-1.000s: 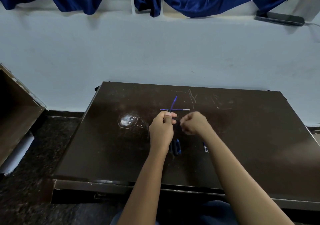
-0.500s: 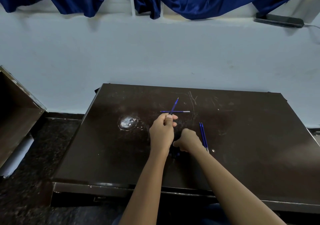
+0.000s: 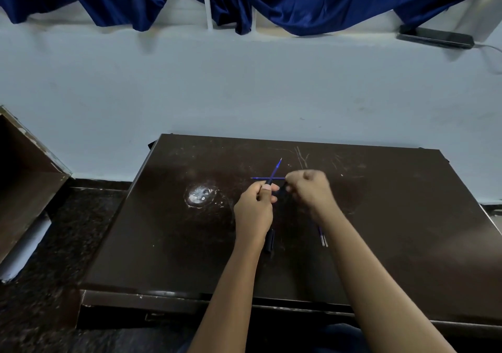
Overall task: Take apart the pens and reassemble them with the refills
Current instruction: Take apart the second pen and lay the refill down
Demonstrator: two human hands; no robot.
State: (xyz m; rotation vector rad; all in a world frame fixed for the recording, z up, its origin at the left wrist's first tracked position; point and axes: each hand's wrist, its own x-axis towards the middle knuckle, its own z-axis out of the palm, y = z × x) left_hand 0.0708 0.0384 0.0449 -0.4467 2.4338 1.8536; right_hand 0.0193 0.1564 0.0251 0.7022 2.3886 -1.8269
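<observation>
My left hand (image 3: 254,208) grips a dark pen barrel with a blue refill (image 3: 276,168) sticking out of its top, pointing up and away. My right hand (image 3: 309,189) is curled just to the right of it and pinches a small dark pen part (image 3: 282,189) close to the left thumb. A second blue refill (image 3: 258,178) lies crosswise on the dark table (image 3: 394,217) behind the hands. Dark pen pieces (image 3: 269,240) lie under my left wrist. Two more refills (image 3: 322,236) lie beside my right forearm.
A whitish worn patch (image 3: 199,194) marks the table left of my hands. The table stands against a pale wall. A brown box (image 3: 24,179) is on the floor at left. A phone (image 3: 434,37) rests on the ledge at upper right.
My right hand dropped to the pen pieces near my left wrist, then rose again to the left hand with a dark part. My left hand kept still with its refill.
</observation>
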